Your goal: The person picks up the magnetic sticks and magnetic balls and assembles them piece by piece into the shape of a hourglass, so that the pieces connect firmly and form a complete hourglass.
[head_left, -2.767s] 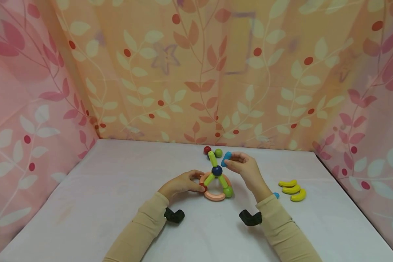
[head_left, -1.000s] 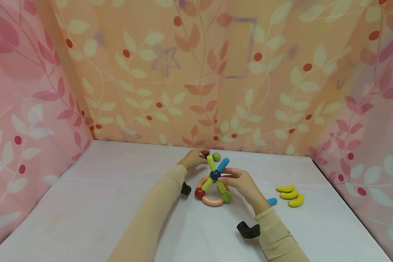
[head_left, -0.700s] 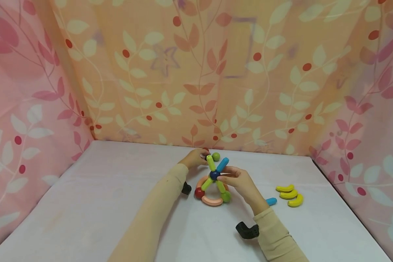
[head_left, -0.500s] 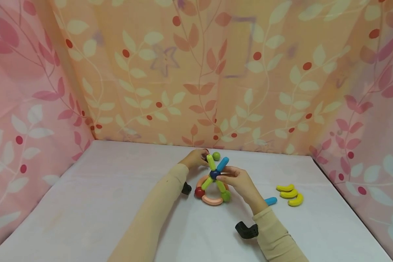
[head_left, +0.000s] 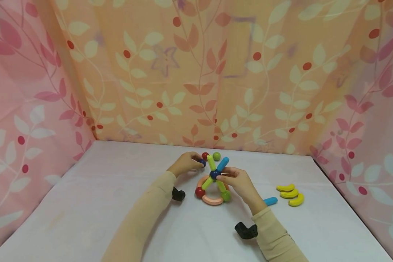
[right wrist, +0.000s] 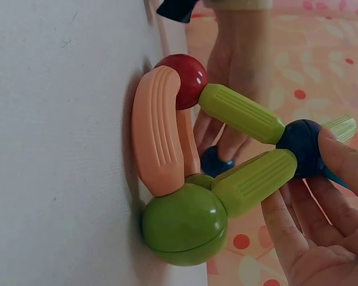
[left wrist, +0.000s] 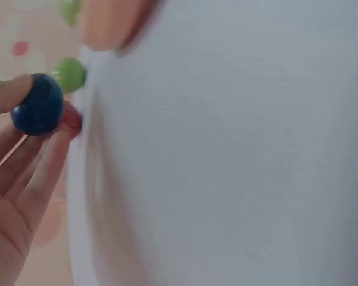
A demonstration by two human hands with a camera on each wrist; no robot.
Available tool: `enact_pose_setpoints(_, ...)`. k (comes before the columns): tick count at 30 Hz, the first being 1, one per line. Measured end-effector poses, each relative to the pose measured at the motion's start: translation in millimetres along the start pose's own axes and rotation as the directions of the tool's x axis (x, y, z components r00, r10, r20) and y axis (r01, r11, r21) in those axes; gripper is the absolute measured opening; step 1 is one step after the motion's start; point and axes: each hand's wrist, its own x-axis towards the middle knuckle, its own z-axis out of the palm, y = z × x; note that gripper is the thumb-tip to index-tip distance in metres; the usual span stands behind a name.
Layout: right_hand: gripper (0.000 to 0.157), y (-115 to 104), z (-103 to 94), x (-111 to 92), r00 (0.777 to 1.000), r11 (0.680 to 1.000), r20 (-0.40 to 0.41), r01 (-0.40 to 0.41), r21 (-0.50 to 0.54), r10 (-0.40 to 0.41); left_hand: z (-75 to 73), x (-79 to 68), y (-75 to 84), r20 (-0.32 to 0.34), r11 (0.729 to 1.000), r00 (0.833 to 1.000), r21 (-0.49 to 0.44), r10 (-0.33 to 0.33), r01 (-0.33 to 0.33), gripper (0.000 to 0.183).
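My left hand (head_left: 186, 163) pinches a loose dark blue ball (left wrist: 39, 106) between thumb and fingers, just left of the building-toy structure. That structure has a ring of peach curved sticks (right wrist: 156, 128) on the table, with a red ball (right wrist: 189, 77) and a green ball (right wrist: 184, 225) at its joints. Lime green sticks (right wrist: 243, 113) lean up from these to a second dark blue ball (right wrist: 299, 143). Another lime stick (head_left: 211, 162) and a blue stick (head_left: 223, 164) rise from that ball in a V. My right hand (head_left: 237, 179) holds this upper ball with its thumb and fingers.
Behind the structure lie a loose red ball (head_left: 205, 156) and a green ball (head_left: 217, 156). Several yellow curved sticks (head_left: 289, 194) lie to the right, and a blue stick (head_left: 270, 201) shows partly beside the right forearm. Patterned curtains (head_left: 196, 72) enclose the white table (head_left: 95, 203).
The blue stick once in my right hand now stands on the structure's upper ball. My left hand left the structure, reached the loose balls behind, and has drawn back with a dark blue one.
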Motion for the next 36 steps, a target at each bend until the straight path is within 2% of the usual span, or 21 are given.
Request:
enact_pose_setpoints(2, 0.043, -0.6, 0.3, 0.1, 1.0, 1.0, 0.001, -0.001, 0.0, 0.001, -5.7, -8.2, 2.3, -0.041, 0.994, 0.999, -0.108, 0.004, -0.009, 0.035)
enact_pose_setpoints(5, 0.044, -1.3, 0.4, 0.0, 1.0, 1.0, -0.004, -0.008, -0.006, 0.008, -13.0, -22.2, 12.0, -0.095, 0.971, 0.995, -0.238, 0.012, -0.034, 0.039)
enact_pose_setpoints(8, 0.044, -2.1, 0.4, -0.6, 1.0, 1.0, -0.005, -0.014, -0.01, 0.014, -16.7, -36.1, 25.5, -0.143, 0.937, 0.988, -0.334, 0.054, -0.1, 0.039)
enact_pose_setpoints(13, 0.044, -4.1, -0.3, -1.9, 1.0, 1.0, -0.004, -0.009, -0.011, 0.009, -18.8, -54.7, 47.1, -0.22, 0.903, 0.962, -0.359, 0.162, -0.235, 0.033)
enact_pose_setpoints(15, 0.044, -4.0, -0.5, -1.9, 1.0, 1.0, -0.002, -0.006, -0.011, 0.006, -18.8, -59.9, 52.9, -0.233, 0.905, 0.956, -0.341, 0.179, -0.252, 0.033)
enact_pose_setpoints(20, 0.045, -1.2, -0.7, 0.3, 1.0, 1.0, 0.003, -0.003, -0.011, 0.003, -15.7, -67.9, 59.8, -0.258, 0.918, 0.947, -0.296, 0.19, -0.264, 0.033)
enact_pose_setpoints(25, 0.044, -0.6, 0.0, 1.6, 1.0, 1.0, 0.003, -0.004, -0.016, 0.004, -10.9, -69.4, 60.4, -0.288, 0.922, 0.937, -0.272, 0.197, -0.277, 0.032)
enact_pose_setpoints(32, 0.044, -1.6, -1.2, 1.4, 1.0, 1.0, 0.005, 0.001, -0.031, -0.001, -6.6, -69.6, 60.3, -0.271, 0.926, 0.945, -0.275, 0.182, -0.257, 0.034)
enact_pose_setpoints(36, 0.046, -1.4, -11.5, 1.6, 0.998, 0.999, 0.066, 0.014, -0.048, -0.011, -4.6, -71.1, 59.8, -0.25, 0.92, 0.951, -0.299, 0.18, -0.252, 0.037)
